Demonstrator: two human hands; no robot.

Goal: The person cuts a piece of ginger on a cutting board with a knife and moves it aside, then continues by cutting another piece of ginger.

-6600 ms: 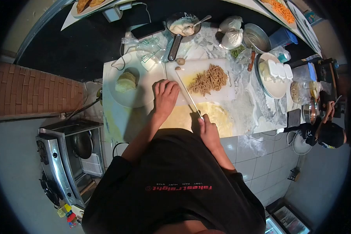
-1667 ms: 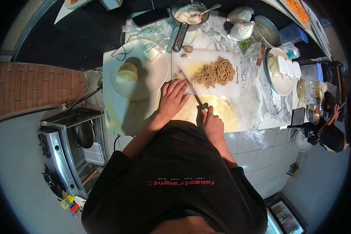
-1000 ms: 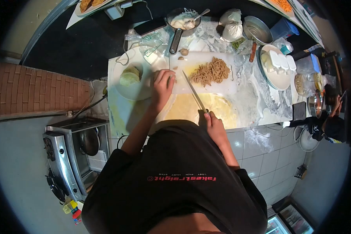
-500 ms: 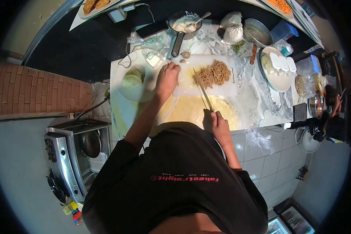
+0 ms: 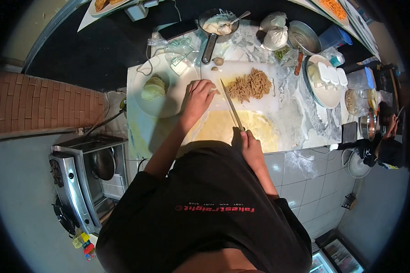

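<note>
My right hand [image 5: 252, 148] is closed around the handle of a long knife [image 5: 231, 102], whose blade points away from me over the white cutting board [image 5: 264, 103]. At the board's left side my left hand [image 5: 198, 101] has its fingers curled down on a small pale piece [image 5: 213, 91], partly covered by the fingertips; it looks like garlic. The knife tip lies just right of it. Sliced brown meat [image 5: 250, 85] is heaped on the board right of the blade. Two small brownish bulbs [image 5: 218, 61] sit at the board's far edge.
A white plate [image 5: 143, 103] with a piece of cabbage [image 5: 154, 88] stands left. Behind the board are a saucepan [image 5: 210, 45] of white sauce with a spoon, filled plastic bags [image 5: 275, 37] and a metal bowl [image 5: 304, 36]. Another person [image 5: 382, 145] is at far right.
My left hand has moved down and slightly right, from the board's far left corner to beside the blade. The knife has shifted a little left. The view has tilted slightly.
</note>
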